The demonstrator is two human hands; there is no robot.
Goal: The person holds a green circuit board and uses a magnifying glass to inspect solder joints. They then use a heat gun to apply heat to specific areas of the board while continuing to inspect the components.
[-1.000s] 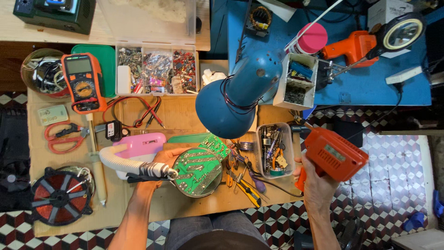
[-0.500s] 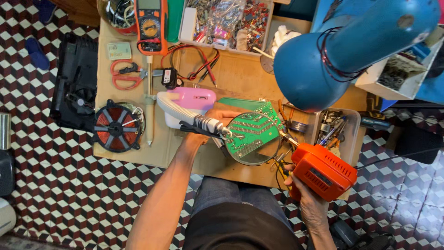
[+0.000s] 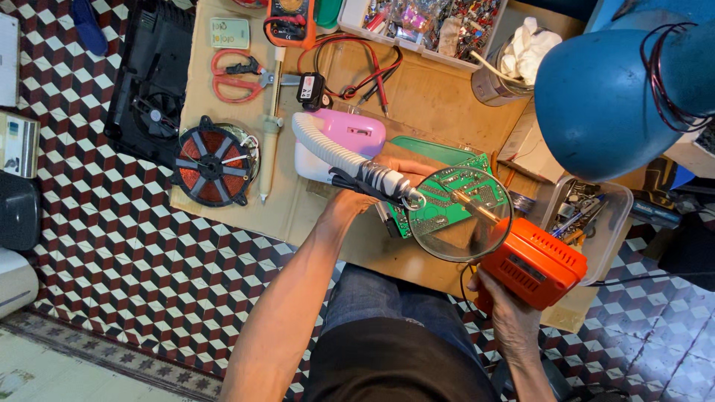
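A checkered tile floor (image 3: 112,298) in red, black and white runs under a cardboard-covered surface (image 3: 439,97) crowded with repair gear.

At the far left of the surface lies a black fan housing (image 3: 153,89), then a round copper coil (image 3: 212,160), red-handled scissors (image 3: 238,74) and a slim desoldering pump (image 3: 269,141). A multimeter (image 3: 287,18) sits at the far edge with its red and black leads (image 3: 365,74) looping toward the middle.

The left hand (image 3: 387,175) rests clenched on the near edge of a green circuit board (image 3: 447,201), steadying it beside a pink and white base unit (image 3: 350,138) whose ribbed grey gooseneck (image 3: 335,160) carries a round magnifier lens (image 3: 462,212) over the board. The board looks light, stiff and fragile; it is best held by its bare edges, away from the solder side and components, which is roughly where the fingers sit.

The right hand (image 3: 510,313) is wrapped around the grip of an orange soldering gun (image 3: 532,260), whose brass tip (image 3: 473,207) reaches in under the lens toward the board. The gun looks bulky and front-heavy, with a hot end, so the handle is the only sound hold.

Containers: a clear compartment box (image 3: 424,22) at the far edge holds small mixed electronic parts; a round tin (image 3: 499,74) is stuffed with white cloth; a clear plastic tub (image 3: 588,216) at right holds pliers, screwdrivers and other hand tools. A blue lamp shade (image 3: 603,97) hangs over the right side.
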